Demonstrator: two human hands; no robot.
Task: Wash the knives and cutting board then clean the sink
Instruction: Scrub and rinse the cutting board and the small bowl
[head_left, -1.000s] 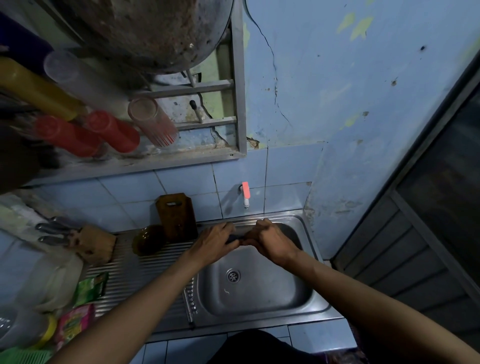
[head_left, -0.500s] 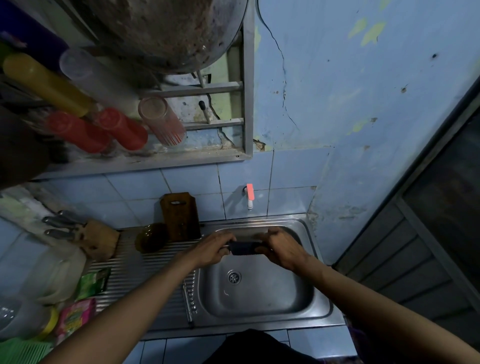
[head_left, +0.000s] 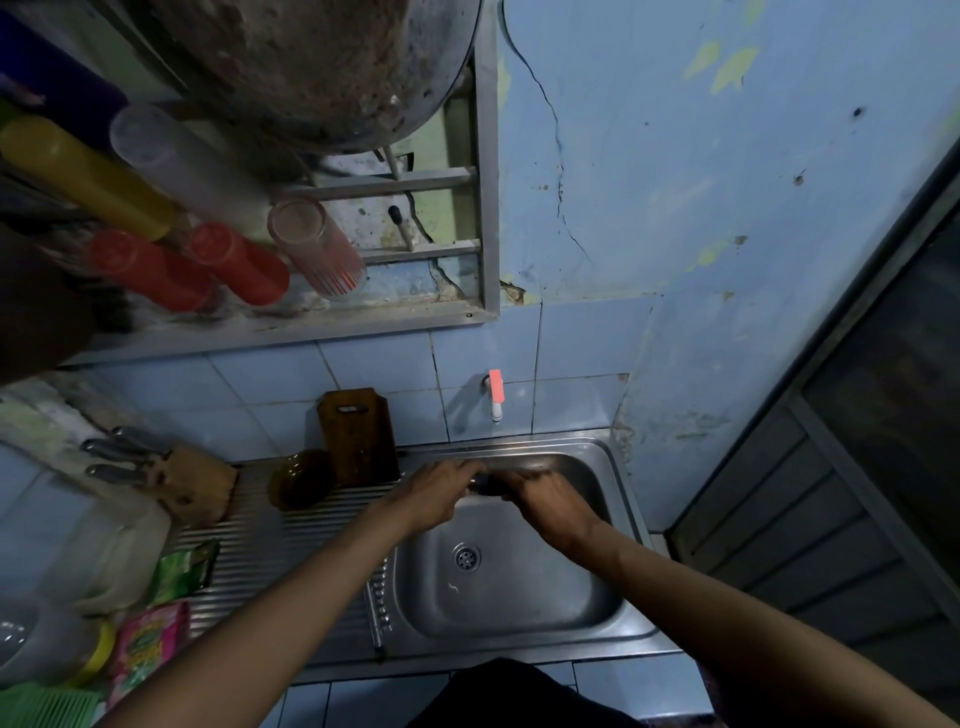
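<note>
Stainless-steel sink basin (head_left: 519, 597), head view: left hand (head_left: 431, 493) and right hand (head_left: 550, 501) both grasp a small dark object (head_left: 485, 484) over its far side, below the pink-handled wall tap (head_left: 496, 395); brown wooden cutting board (head_left: 358, 436) leans upright on the drainboard (head_left: 270, 551).

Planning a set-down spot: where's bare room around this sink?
Free: sink basin around the drain; drainboard between the amber bowl and green sachet. Crowded: left edge by the knife block; both hands fill the basin's back.
</note>
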